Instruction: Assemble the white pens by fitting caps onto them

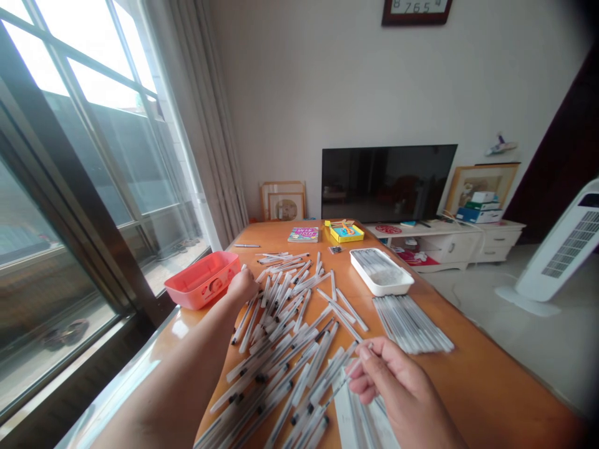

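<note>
Many clear pen barrels with dark ends [276, 349] lie scattered over the wooden table. My right hand [388, 380] is closed, thumb against fingers, on a thin pen refill [340, 385] slanting down to the left above the pens. Beyond the pile my left hand [243, 285] is closed beside the red plastic basket [191, 293]. A small whitish bit shows at its fingertips; what it holds is mostly hidden. Under my right hand lies a white sheet [345, 411] with several slim pieces on it.
On the right stand a white tray [397, 288] of refills and a neat row of clear pens [412, 324]. Farther back lie a colourful booklet [303, 234], a yellow box [346, 232] and a single pen [247, 246]. A window borders the left side.
</note>
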The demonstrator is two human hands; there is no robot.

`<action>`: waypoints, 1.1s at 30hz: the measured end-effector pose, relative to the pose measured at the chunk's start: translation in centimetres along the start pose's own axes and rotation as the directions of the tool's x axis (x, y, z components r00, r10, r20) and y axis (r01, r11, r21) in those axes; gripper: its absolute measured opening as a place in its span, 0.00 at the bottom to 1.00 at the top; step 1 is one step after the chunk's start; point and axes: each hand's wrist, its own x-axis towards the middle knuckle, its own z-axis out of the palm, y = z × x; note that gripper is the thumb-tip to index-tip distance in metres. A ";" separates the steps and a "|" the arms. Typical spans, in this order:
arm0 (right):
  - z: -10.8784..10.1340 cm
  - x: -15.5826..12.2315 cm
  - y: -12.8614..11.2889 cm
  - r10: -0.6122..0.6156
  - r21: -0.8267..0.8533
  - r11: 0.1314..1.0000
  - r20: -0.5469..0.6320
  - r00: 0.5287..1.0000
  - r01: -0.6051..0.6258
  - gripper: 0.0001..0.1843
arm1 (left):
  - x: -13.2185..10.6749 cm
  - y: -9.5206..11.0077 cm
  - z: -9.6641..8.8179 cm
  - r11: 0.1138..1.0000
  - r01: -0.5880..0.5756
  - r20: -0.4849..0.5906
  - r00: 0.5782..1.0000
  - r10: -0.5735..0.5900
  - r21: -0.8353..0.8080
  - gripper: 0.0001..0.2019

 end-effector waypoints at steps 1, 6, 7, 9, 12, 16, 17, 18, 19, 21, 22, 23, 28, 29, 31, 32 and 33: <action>0.0 0.0 -0.1 -0.002 -0.002 1.000 0.000 1.000 0.002 0.26 | -0.2 -0.1 -0.1 0.999 0.014 0.003 1.000 -0.014 -0.031 0.13; -0.3 -0.3 -0.5 -0.036 0.006 0.999 -0.011 0.999 0.036 0.25 | -2.4 -0.4 -0.5 0.981 0.016 0.024 1.000 -0.012 -0.193 0.14; -0.3 -0.4 -0.5 -0.042 0.007 0.999 -0.011 0.999 0.043 0.24 | -3.1 -0.4 -0.7 0.975 -0.005 0.036 0.999 0.013 -0.223 0.15; -0.3 -0.4 -0.5 -0.049 0.008 0.999 -0.020 0.999 0.050 0.24 | -4.5 -0.1 -1.0 0.958 -0.059 0.077 0.994 0.083 -0.279 0.16; -0.2 -0.3 -0.2 -0.056 0.006 0.998 -0.028 0.998 0.056 0.24 | -6.5 0.8 -1.5 0.928 -0.139 0.151 0.968 0.201 -0.346 0.15; 0.0 -0.2 0.1 -0.053 0.014 0.998 -0.026 0.998 0.053 0.24 | -7.6 3.5 -1.6 0.898 -0.286 0.216 0.904 0.368 -0.333 0.15; 0.0 -0.2 0.1 -0.051 0.014 0.999 -0.030 0.998 0.052 0.24 | -7.5 4.4 -1.5 0.902 -0.304 0.202 0.906 0.373 -0.306 0.15; 0.0 -0.2 0.0 -0.052 0.013 0.999 -0.034 0.998 0.052 0.24 | -7.3 5.4 -1.3 0.906 -0.312 0.188 0.909 0.372 -0.285 0.15; 0.0 -0.3 -0.1 -0.054 0.012 0.998 -0.037 0.998 0.054 0.24 | -6.9 6.4 -1.0 0.912 -0.321 0.168 0.914 0.369 -0.256 0.14; 0.0 -0.3 -0.3 -0.058 0.012 0.998 -0.038 0.998 0.058 0.24 | -6.1 8.3 -0.4 0.924 -0.335 0.136 0.922 0.361 -0.185 0.12; -0.1 -0.3 -0.3 -0.059 0.012 0.998 -0.036 0.998 0.060 0.24 | -5.7 9.2 0.0 0.930 -0.335 0.127 0.927 0.354 -0.149 0.12; -0.1 -0.3 -0.4 -0.061 0.012 0.998 -0.033 0.998 0.062 0.24 | -5.4 10.0 0.3 0.936 -0.333 0.117 0.931 0.346 -0.114 0.12; -0.3 0.0 -0.2 -0.058 0.019 0.998 -0.022 0.998 0.059 0.25 | -5.0 13.0 1.8 0.952 -0.303 0.062 0.952 0.301 0.031 0.23; -0.3 0.0 -0.1 -0.056 0.025 0.998 -0.023 0.998 0.057 0.25 | -5.1 13.5 2.1 0.957 -0.285 0.057 0.958 0.282 0.051 0.26; -0.2 0.2 0.1 -0.054 0.031 0.998 -0.029 0.998 0.055 0.25 | -5.0 14.3 2.4 0.966 -0.245 0.060 0.969 0.241 0.081 0.30; -0.2 0.2 0.2 -0.053 0.030 0.998 -0.030 0.998 0.054 0.25 | -4.8 14.7 2.6 0.969 -0.228 0.069 0.972 0.222 0.090 0.30; -0.1 0.2 0.2 -0.053 0.027 0.998 -0.029 0.998 0.053 0.25 | -4.6 15.0 2.7 0.972 -0.213 0.083 0.975 0.205 0.096 0.31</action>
